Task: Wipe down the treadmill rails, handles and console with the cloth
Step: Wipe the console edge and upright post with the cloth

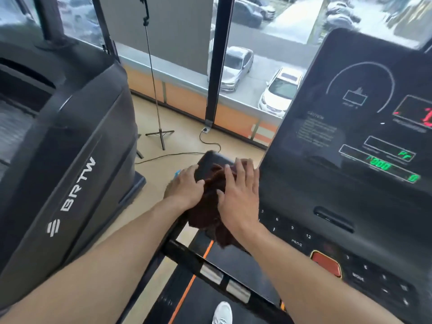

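Console [350, 160] occupies the right of view, tilted up toward the person. Left handle [210, 164] projects from its left edge. Cloth [210, 206] lies draped over that handle. Left hand [184, 188] rests on the cloth's left side; right hand [238, 197] lies flat on its right side, beside the console edge. Crossbar [210, 272] runs below the hands, above the belt [233, 265]. A second machine [65, 148] stands to the left. Tripod [159, 127] stands on the floor behind, before the window [245, 66]

gym | treadmill console [364, 141]; second BRTW machine [70, 160]; window [257, 54] over parked cars
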### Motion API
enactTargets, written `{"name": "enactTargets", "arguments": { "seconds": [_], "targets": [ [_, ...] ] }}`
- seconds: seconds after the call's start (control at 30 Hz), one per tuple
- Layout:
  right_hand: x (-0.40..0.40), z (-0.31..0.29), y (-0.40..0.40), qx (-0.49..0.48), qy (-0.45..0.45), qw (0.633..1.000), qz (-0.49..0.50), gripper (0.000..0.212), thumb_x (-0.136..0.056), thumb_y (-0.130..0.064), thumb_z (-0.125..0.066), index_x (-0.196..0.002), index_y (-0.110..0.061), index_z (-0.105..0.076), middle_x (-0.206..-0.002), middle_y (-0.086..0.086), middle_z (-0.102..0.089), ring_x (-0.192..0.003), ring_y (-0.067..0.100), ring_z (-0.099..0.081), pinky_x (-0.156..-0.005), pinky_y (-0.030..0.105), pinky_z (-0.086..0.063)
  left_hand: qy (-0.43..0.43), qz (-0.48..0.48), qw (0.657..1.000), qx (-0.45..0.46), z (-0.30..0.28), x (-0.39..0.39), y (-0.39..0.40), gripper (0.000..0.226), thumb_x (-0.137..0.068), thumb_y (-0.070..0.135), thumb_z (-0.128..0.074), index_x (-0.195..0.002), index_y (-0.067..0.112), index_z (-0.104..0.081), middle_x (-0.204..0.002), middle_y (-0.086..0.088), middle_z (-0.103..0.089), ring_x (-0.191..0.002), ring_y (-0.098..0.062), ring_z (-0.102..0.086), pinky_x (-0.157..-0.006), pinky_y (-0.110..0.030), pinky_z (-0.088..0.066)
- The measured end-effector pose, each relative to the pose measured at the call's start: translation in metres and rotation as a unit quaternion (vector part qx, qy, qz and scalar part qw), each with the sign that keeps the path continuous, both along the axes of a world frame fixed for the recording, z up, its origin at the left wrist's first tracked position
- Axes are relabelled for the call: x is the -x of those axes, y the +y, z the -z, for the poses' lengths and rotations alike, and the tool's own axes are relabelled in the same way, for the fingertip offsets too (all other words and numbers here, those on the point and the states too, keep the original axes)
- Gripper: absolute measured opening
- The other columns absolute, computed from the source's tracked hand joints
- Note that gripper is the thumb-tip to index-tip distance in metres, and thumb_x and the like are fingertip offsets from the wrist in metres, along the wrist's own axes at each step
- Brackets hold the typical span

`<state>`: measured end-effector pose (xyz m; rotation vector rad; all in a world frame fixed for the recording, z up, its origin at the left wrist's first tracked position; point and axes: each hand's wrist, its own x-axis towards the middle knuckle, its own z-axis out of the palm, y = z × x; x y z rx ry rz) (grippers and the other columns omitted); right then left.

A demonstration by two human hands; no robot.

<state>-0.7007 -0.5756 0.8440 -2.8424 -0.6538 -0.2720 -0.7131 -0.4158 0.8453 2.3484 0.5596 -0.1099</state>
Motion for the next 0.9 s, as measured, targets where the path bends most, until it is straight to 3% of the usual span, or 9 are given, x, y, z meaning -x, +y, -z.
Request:
{"name": "enactTargets", "arguments": {
  "seconds": [0.07,0.13,0.3,0.47,0.53,0.67,0.73,0.8,0.9],
  "targets": [
    [-0.009,0.008,-0.001,0.085,0.144,0.984,-0.065,0.046,-0.101,-0.046,-0.053,-0.134,-0.015,-0.062,-0.142,0.01,-0.059,-0.144,0.03,-0.041,-0.123,0.039,-0.023,0.047,0.029,0.998,-0.028,0.015,0.005,0.0,0.063,-0.1,0.042,-0.05,-0.158,0.028,-0.03,-0.162,-0.001,-0.035,-0.147,-0.027,-0.034,-0.118,-0.048,-0.031],
    [-0.015,0.016,0.001,0.151,0.217,0.96,-0.093,0.047,-0.106,-0.048,-0.041,-0.126,-0.013,-0.065,-0.132,0.01,-0.065,-0.132,0.028,-0.051,-0.114,0.037,-0.03,0.076,0.046,0.995,-0.037,0.028,0.01,-0.004,0.065,-0.105,0.045,-0.041,-0.162,0.027,-0.017,-0.171,0.003,-0.011,-0.157,-0.023,-0.011,-0.124,-0.049,-0.018],
    [-0.031,0.021,0.013,0.174,0.301,0.931,-0.113,0.067,-0.11,-0.043,-0.02,-0.162,-0.001,-0.013,-0.17,0.015,-0.013,-0.158,0.027,-0.007,-0.128,0.038,-0.002,0.102,0.056,0.992,-0.039,0.03,0.009,-0.007,0.061,-0.109,0.046,-0.026,-0.163,0.03,-0.005,-0.17,0.009,0.009,-0.157,-0.018,0.008,-0.126,-0.051,-0.006],
    [-0.043,-0.01,0.004,0.219,0.328,0.911,-0.123,0.053,-0.107,-0.047,-0.034,-0.135,-0.009,-0.06,-0.139,0.013,-0.06,-0.132,0.034,-0.052,-0.112,0.042,-0.038,0.107,0.069,0.991,-0.029,0.03,0.012,-0.003,0.061,-0.108,0.048,-0.024,-0.163,0.032,-0.003,-0.17,0.01,0.011,-0.157,-0.016,0.009,-0.127,-0.048,-0.007],
    [-0.049,-0.019,0.004,0.286,0.317,0.894,-0.134,0.054,-0.107,-0.05,-0.035,-0.131,-0.011,-0.063,-0.133,0.011,-0.064,-0.124,0.034,-0.058,-0.108,0.045,-0.043,0.103,0.074,0.991,-0.035,0.029,0.014,-0.003,0.061,-0.109,0.047,-0.024,-0.163,0.032,-0.002,-0.17,0.011,0.012,-0.157,-0.015,0.01,-0.127,-0.047,-0.006],
    [-0.043,0.001,0.01,0.263,0.338,0.896,-0.119,0.071,-0.108,-0.053,-0.022,-0.163,-0.009,-0.015,-0.17,0.014,-0.016,-0.157,0.031,-0.013,-0.128,0.044,-0.005,0.091,0.075,0.993,0.01,0.031,0.018,0.004,0.059,-0.11,0.04,-0.027,-0.163,0.032,-0.005,-0.17,0.012,0.011,-0.156,-0.011,0.01,-0.126,-0.044,-0.004],
    [-0.041,0.009,0.009,0.241,0.325,0.905,-0.134,0.067,-0.109,-0.05,-0.017,-0.164,-0.012,-0.009,-0.172,0.01,-0.007,-0.159,0.027,-0.003,-0.127,0.04,0.003,0.081,0.081,0.993,0.034,0.034,0.022,0.01,0.059,-0.109,0.036,-0.031,-0.163,0.032,-0.007,-0.17,0.013,0.01,-0.156,-0.01,0.011,-0.127,-0.042,-0.002],
    [-0.04,0.008,0.008,0.225,0.309,0.913,-0.146,0.059,-0.11,-0.046,-0.023,-0.161,-0.016,-0.027,-0.168,0.011,-0.025,-0.155,0.029,-0.018,-0.125,0.04,-0.009,0.068,0.085,0.993,0.043,0.035,0.03,0.011,0.06,-0.109,0.032,-0.033,-0.163,0.031,-0.008,-0.17,0.013,0.009,-0.156,-0.009,0.011,-0.127,-0.041,-0.001],
    [-0.032,0.007,0.001,0.111,0.27,0.953,-0.087,0.04,-0.108,-0.045,-0.041,-0.125,-0.02,-0.066,-0.125,0.009,-0.069,-0.121,0.031,-0.06,-0.1,0.039,-0.042,0.059,0.086,0.994,0.044,0.035,0.038,0.011,0.06,-0.109,0.029,-0.035,-0.163,0.029,-0.011,-0.17,0.012,0.005,-0.156,-0.01,0.008,-0.127,-0.039,-0.001]
  ]
}}
